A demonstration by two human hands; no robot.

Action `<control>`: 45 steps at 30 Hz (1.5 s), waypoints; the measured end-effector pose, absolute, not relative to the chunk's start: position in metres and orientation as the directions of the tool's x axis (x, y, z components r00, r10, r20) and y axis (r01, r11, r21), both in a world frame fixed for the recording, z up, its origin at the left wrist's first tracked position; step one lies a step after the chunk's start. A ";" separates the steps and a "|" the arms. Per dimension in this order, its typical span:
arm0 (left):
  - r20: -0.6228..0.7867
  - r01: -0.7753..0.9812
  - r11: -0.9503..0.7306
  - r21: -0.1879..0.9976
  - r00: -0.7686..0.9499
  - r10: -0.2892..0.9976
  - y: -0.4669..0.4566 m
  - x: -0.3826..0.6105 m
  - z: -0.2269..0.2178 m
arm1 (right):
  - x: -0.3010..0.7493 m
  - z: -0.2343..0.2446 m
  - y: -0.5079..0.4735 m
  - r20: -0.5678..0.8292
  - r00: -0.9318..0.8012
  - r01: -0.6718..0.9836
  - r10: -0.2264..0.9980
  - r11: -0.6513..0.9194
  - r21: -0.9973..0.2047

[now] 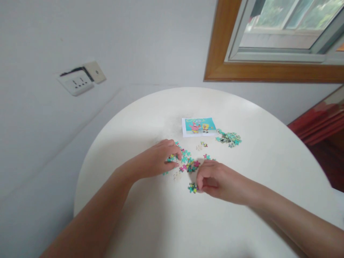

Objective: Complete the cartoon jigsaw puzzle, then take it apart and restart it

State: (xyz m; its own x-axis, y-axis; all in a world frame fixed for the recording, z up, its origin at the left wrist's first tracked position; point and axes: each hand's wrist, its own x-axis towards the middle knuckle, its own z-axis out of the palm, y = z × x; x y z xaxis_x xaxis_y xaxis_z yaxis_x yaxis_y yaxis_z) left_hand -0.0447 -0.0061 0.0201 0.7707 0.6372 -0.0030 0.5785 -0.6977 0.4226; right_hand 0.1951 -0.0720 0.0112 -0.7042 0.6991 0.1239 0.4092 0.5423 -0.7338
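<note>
Over the left part of a loose spread of jigsaw puzzle pieces [186, 157] is my left hand [158, 157], its thumb and fingers apart with nothing seen between them. My right hand [215, 179] is closed in a pinch on a puzzle piece [198, 190], mostly hidden by the fingertips. That piece touches or lies right beside a small group of teal and yellow pieces [191, 187] on the near side of the spread. I cannot tell whether they are joined. A few pieces lie face down, pale side up.
Behind the pieces lies a picture card [200, 127] with cartoon figures on teal. A second heap of pieces [229, 139] sits to its right. Everything rests on a round white table [129, 132] against a wall with a socket [79, 83] and a wood-framed window [268, 72].
</note>
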 end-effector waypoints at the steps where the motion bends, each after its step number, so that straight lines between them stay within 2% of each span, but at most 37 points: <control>1: -0.002 0.576 -0.698 0.426 0.772 0.636 -0.006 -0.045 0.020 | 0.194 0.010 -0.073 0.126 -0.707 0.389 0.695 0.532 -0.753; 4: -0.010 0.575 -0.695 0.431 0.774 0.634 -0.007 -0.044 0.021 | 0.197 0.008 -0.069 0.112 -0.687 0.348 0.718 0.460 -0.817; 7: -0.020 0.584 -0.684 0.437 0.766 0.642 -0.007 -0.043 0.022 | 0.215 0.012 -0.057 0.079 -0.532 0.435 0.843 0.352 -0.829; 9: -0.023 0.585 -0.681 0.441 0.766 0.643 -0.007 -0.043 0.022 | 0.234 0.016 -0.046 0.111 -0.365 0.571 0.924 0.317 -0.758; 12: -0.016 0.576 -0.685 0.446 0.770 0.638 -0.006 -0.043 0.022 | 0.264 0.019 -0.028 0.193 -0.160 0.702 0.968 0.249 -0.667; 15: 0.001 0.573 -0.692 0.439 0.770 0.638 -0.006 -0.043 0.023 | 0.286 0.017 -0.016 0.231 -0.034 0.792 0.972 0.167 -0.587; 17: 0.007 0.580 -0.689 0.434 0.762 0.647 -0.006 -0.042 0.023 | 0.292 0.014 -0.012 0.319 0.001 0.851 0.948 0.167 -0.498; 20: 0.016 0.592 -0.679 0.434 0.748 0.663 -0.006 -0.041 0.024 | 0.287 0.008 -0.012 0.458 -0.051 0.882 0.888 0.255 -0.397; 22: 0.023 0.596 -0.678 0.430 0.744 0.668 -0.005 -0.040 0.024 | 0.276 0.004 -0.014 0.478 -0.152 0.857 0.865 0.357 -0.373; 26: 0.048 0.595 -0.688 0.416 0.741 0.670 -0.004 -0.041 0.022 | 0.255 0.002 -0.022 0.421 -0.394 0.784 0.817 0.538 -0.310; 29: 0.075 0.596 -0.693 0.406 0.734 0.675 -0.002 -0.042 0.020 | 0.255 0.008 -0.028 0.275 -0.565 0.685 0.778 0.628 -0.369; 32: 0.100 0.596 -0.700 0.394 0.729 0.677 -0.001 -0.043 0.017 | 0.263 0.013 -0.031 0.166 -0.635 0.627 0.754 0.629 -0.460; 34: 0.106 0.593 -0.706 0.388 0.732 0.673 0.000 -0.043 0.015 | 0.266 0.013 -0.031 0.135 -0.638 0.630 0.758 0.615 -0.474; 45: 0.108 0.608 -0.692 0.390 0.716 0.690 -0.001 -0.042 0.015 | 0.260 0.012 -0.032 0.098 -0.619 0.634 0.779 0.570 -0.523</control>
